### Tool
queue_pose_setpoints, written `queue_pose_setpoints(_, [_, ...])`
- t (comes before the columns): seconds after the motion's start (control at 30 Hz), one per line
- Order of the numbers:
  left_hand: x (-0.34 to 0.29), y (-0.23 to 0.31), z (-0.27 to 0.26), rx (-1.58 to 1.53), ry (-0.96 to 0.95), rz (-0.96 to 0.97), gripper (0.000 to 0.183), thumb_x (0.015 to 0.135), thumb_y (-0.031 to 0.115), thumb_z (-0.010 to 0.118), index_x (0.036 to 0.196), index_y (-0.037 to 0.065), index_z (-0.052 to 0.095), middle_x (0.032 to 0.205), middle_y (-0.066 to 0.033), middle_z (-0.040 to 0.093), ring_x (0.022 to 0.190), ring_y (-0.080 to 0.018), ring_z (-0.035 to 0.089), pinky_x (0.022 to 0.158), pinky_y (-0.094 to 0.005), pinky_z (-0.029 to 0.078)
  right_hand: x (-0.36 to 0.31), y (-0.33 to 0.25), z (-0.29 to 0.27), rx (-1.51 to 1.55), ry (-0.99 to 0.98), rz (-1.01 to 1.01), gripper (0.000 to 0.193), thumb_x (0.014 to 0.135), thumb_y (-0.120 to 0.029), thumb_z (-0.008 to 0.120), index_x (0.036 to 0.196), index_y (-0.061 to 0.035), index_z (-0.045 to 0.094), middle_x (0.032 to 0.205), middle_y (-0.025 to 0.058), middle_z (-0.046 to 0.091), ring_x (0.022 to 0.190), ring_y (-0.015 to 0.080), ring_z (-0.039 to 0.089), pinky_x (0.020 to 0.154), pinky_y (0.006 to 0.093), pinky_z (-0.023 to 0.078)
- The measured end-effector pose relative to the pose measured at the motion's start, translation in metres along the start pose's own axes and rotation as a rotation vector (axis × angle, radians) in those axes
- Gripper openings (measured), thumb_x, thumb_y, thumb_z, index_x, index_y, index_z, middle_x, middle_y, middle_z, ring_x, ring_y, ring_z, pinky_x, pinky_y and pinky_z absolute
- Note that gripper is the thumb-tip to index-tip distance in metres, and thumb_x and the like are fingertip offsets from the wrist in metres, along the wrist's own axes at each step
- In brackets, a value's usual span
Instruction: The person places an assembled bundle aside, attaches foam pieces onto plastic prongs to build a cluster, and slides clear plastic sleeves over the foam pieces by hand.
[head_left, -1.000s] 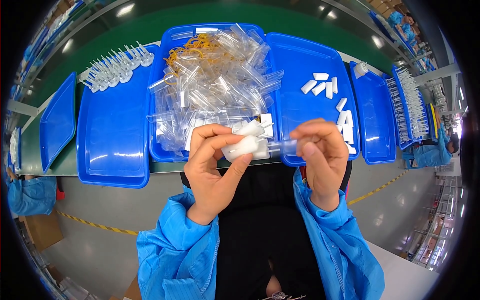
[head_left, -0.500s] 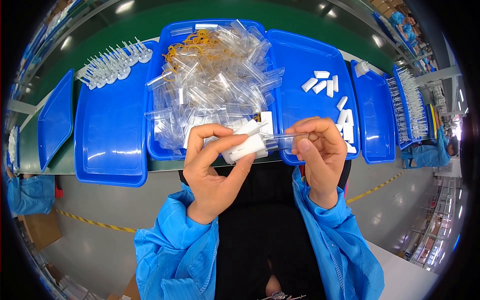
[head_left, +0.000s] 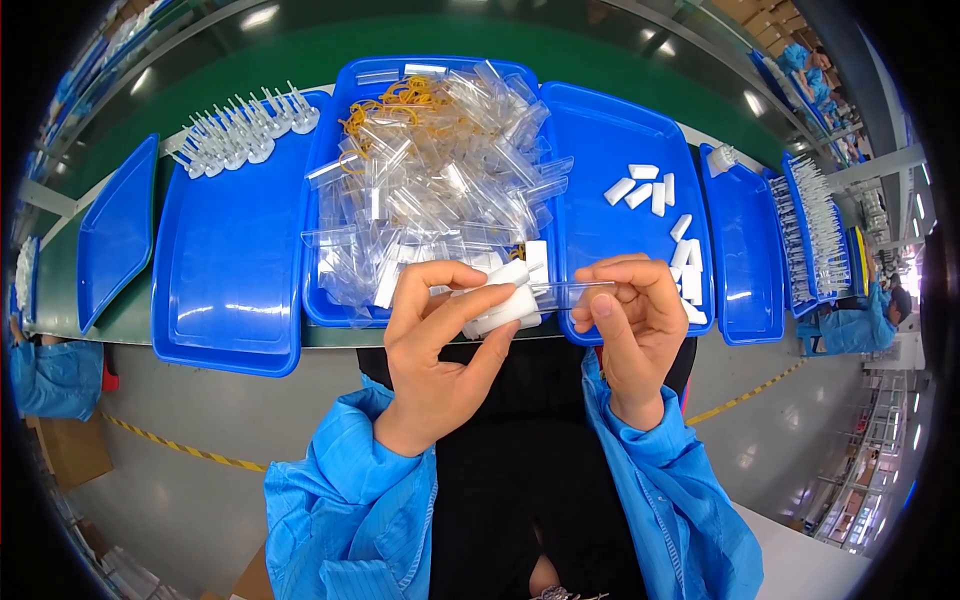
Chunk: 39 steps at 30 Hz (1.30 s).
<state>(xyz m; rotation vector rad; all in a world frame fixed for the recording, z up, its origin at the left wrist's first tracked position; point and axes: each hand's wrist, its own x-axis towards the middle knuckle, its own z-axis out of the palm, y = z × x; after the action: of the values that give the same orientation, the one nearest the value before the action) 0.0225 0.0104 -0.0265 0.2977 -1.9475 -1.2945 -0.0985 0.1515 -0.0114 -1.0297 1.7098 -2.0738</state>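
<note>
My left hand (head_left: pixel 435 350) is closed around several small white plastic pieces (head_left: pixel 505 300), thumb below and fingers above. From their right side a clear plastic sleeve (head_left: pixel 570 297) reaches across to my right hand (head_left: pixel 635 325). The fingertips of that hand pinch its far end. Whether the sleeve is joined to a white piece or only touching it, I cannot tell. Behind my hands lies a heap of clear plastic sleeves (head_left: pixel 430 190), with yellow rubber bands (head_left: pixel 405 100) among them, in the middle blue tray (head_left: pixel 330 312).
The right-hand blue tray (head_left: pixel 610 115) holds loose white pieces (head_left: pixel 690 285). Upright white stemmed parts (head_left: pixel 240 130) stand at the back of the left blue tray (head_left: pixel 230 270). Farther right are a narrow blue tray (head_left: pixel 745 270) and a rack of similar parts (head_left: pixel 820 225). Other people sit at both sides.
Both hands stay together, still holding the white pieces and the sleeve. My right fingers have shifted slightly along the sleeve's end. The whole view has tilted a little.
</note>
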Motion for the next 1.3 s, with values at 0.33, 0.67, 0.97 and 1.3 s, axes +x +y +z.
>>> queue_pose_setpoints(0.33, [-0.004, -0.003, 0.003, -0.011, 0.004, -0.006, 0.030, 0.071, -0.007, 0.074, 0.099, 0.006, 0.073, 0.104, -0.0091, 0.053, 0.093, -0.0216, 0.054, 0.071, -0.0294, 0.051, 0.004, 0.001, -0.003, -0.098, -0.047, -0.033, 0.017, 0.091, 0.001, 0.060, 0.107, 0.0067, 0.056, 0.102, 0.0141, 0.061, 0.079, 0.0131, 0.065, 0.066, 0.0227, 0.054])
queue_pose_setpoints(0.67, [0.000, -0.006, 0.005, 0.026, 0.024, 0.065, 0.034, 0.072, -0.007, 0.074, 0.104, 0.003, 0.071, 0.108, -0.0113, 0.051, 0.095, -0.0216, 0.059, 0.071, -0.0289, 0.055, 0.004, 0.001, 0.012, -0.040, 0.036, 0.067, 0.027, 0.093, -0.001, 0.057, 0.118, 0.0039, 0.049, 0.105, 0.0178, 0.064, 0.075, 0.0107, 0.063, 0.066, 0.0215, 0.052])
queue_pose_setpoints(0.97, [0.004, -0.007, 0.013, 0.133, -0.048, 0.200, 0.050, 0.069, -0.011, 0.074, 0.117, 0.001, 0.065, 0.115, -0.0133, 0.051, 0.094, -0.0233, 0.062, 0.074, -0.0324, 0.058, 0.010, 0.014, 0.035, -0.411, 0.077, -0.259, 0.073, 0.067, -0.010, 0.085, 0.127, 0.0023, 0.045, 0.130, 0.0178, 0.051, 0.105, 0.0245, 0.059, 0.084, 0.0348, 0.051])
queue_pose_setpoints(1.3, [-0.005, -0.020, 0.019, 0.027, 0.069, 0.182, 0.056, 0.063, -0.003, 0.084, 0.116, 0.000, 0.064, 0.103, -0.0143, 0.063, 0.092, -0.0268, 0.064, 0.075, -0.0350, 0.053, 0.011, 0.021, 0.024, -0.514, -0.026, -0.242, 0.083, 0.061, -0.018, 0.087, 0.129, 0.0005, 0.043, 0.137, 0.0200, 0.046, 0.119, 0.0341, 0.052, 0.098, 0.0411, 0.043])
